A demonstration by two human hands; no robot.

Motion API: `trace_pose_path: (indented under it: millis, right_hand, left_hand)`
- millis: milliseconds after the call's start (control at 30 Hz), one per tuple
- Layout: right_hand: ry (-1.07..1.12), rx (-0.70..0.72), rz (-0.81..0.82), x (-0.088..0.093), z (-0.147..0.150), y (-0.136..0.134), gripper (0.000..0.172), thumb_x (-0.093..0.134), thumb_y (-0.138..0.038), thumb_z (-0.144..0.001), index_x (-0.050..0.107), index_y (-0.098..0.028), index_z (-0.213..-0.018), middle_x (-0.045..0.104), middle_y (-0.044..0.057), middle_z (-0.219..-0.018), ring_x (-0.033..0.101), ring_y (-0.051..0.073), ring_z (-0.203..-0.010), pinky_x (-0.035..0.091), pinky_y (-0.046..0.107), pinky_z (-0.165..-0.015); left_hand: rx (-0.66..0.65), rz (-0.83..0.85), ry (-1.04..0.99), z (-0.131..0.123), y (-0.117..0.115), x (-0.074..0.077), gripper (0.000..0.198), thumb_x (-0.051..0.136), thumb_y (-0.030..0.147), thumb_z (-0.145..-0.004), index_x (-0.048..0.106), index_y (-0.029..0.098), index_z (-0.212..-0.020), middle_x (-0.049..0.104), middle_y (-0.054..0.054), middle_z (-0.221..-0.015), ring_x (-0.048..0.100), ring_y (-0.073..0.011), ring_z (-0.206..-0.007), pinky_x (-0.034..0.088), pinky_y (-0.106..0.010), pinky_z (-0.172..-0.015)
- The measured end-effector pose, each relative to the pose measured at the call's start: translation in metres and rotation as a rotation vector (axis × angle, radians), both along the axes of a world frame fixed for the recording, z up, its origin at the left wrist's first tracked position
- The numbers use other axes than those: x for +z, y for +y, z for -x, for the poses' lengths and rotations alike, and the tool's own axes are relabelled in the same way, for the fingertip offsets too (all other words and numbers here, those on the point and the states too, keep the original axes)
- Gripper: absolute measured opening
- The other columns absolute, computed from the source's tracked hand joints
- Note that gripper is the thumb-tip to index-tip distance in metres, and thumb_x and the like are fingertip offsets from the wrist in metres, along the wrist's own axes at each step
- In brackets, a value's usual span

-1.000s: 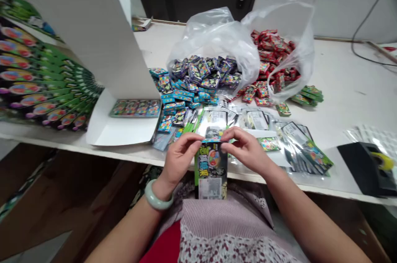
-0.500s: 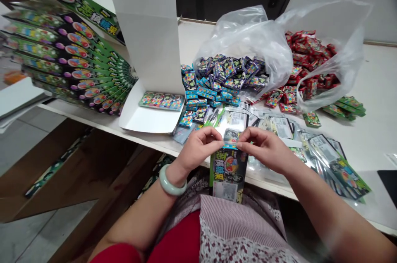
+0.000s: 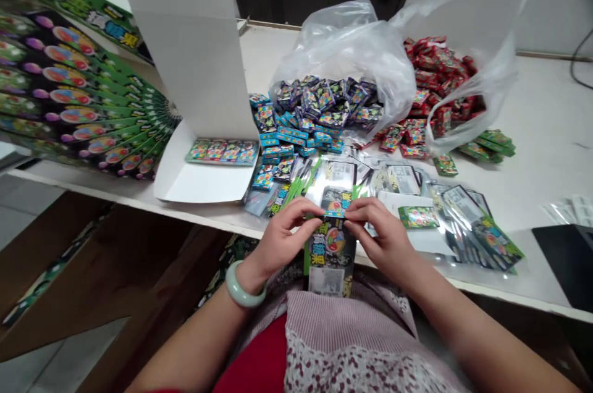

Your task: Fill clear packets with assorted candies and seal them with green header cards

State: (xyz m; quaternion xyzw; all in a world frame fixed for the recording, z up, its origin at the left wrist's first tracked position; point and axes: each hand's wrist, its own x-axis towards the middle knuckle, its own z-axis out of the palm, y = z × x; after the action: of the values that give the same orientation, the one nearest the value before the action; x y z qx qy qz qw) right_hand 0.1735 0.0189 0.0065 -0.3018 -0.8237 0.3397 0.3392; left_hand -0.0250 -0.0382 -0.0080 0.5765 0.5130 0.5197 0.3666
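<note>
My left hand (image 3: 291,229), a pale green bangle on its wrist, pinches the left end of a small blue candy box (image 3: 334,214) seen edge-on. At its right end, the fingertips of my right hand (image 3: 377,226) pinch too. Beneath my hands, a black and green printed candy packet (image 3: 333,251) reaches over the table's front edge towards my lap. Just beyond lie blue candy boxes (image 3: 291,135) and purple candy boxes (image 3: 324,99) in a pile. A green candy box (image 3: 418,217) rests on a white card to the right of my right hand.
An open white carton (image 3: 199,186) with a row of small boxes (image 3: 222,152) stands left, beside fanned printed display cards (image 3: 97,96). Clear plastic bags (image 3: 398,65) hold purple and red candy boxes (image 3: 445,71). Flat printed packets (image 3: 486,220) overlap at the right. Cardboard boxes (image 3: 106,275) stand below the table.
The whole view has shifted, so the table's things appear further left. My hands keep their pinch on the blue box. The green box on the card shows more fully.
</note>
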Motion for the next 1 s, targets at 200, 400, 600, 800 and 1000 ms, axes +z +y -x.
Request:
trace_pose_path:
  millis: [200,400,600,800,1000]
  right_hand:
    - [-0.007,-0.114,0.216,-0.002,-0.033,0.046,0.020,0.055,-0.029,-0.090,0.064,-0.027,-0.107,0.066,0.006,-0.107,0.062,0.019,-0.098,0.051,0.036,-0.084]
    - [-0.421,-0.396,0.201,-0.024,-0.075,0.111,0.012,0.064,-0.026,-0.080,0.071,-0.020,-0.086,0.065,0.006,-0.089,0.058,0.017,-0.075,0.045,0.033,-0.075]
    - [-0.416,-0.310,0.347,-0.035,-0.075,0.115,0.010,0.062,-0.027,-0.077,0.064,-0.019,-0.071,0.063,0.001,-0.070,0.055,0.015,-0.066,0.042,0.029,-0.066]
    - [-0.245,-0.192,0.569,-0.005,-0.090,0.112,0.023,0.059,-0.042,-0.081,0.059,-0.019,-0.079,0.067,0.004,-0.081,0.061,0.016,-0.076,0.049,0.031,-0.072]
    - [-0.177,0.188,0.535,0.051,-0.035,0.073,0.021,0.061,-0.041,-0.083,0.061,-0.020,-0.080,0.065,0.005,-0.089,0.058,0.017,-0.084,0.046,0.031,-0.080]
  left_hand:
    - [0.080,-0.043,0.059,0.008,0.008,-0.003,0.006,0.059,0.024,-0.088,0.064,0.021,-0.091,0.062,-0.003,-0.090,0.061,-0.0159,-0.086,0.051,-0.026,-0.074]
    - [0.081,-0.039,0.091,0.006,0.017,-0.009,0.008,0.061,0.027,-0.087,0.064,0.021,-0.091,0.063,-0.003,-0.091,0.061,-0.0165,-0.088,0.050,-0.025,-0.073]
    - [0.087,-0.011,0.087,0.005,0.017,-0.008,0.007,0.060,0.025,-0.087,0.064,0.021,-0.092,0.063,-0.002,-0.091,0.060,-0.0154,-0.087,0.048,-0.025,-0.075]
    - [0.072,-0.053,0.040,-0.002,0.020,-0.008,0.004,0.060,0.021,-0.086,0.062,0.021,-0.090,0.061,-0.001,-0.088,0.059,-0.0136,-0.081,0.047,-0.023,-0.069]
    - [0.042,-0.098,0.005,-0.015,0.023,-0.005,0.003,0.059,0.017,-0.085,0.058,0.020,-0.085,0.057,0.000,-0.082,0.055,-0.0122,-0.077,0.044,-0.026,-0.070]
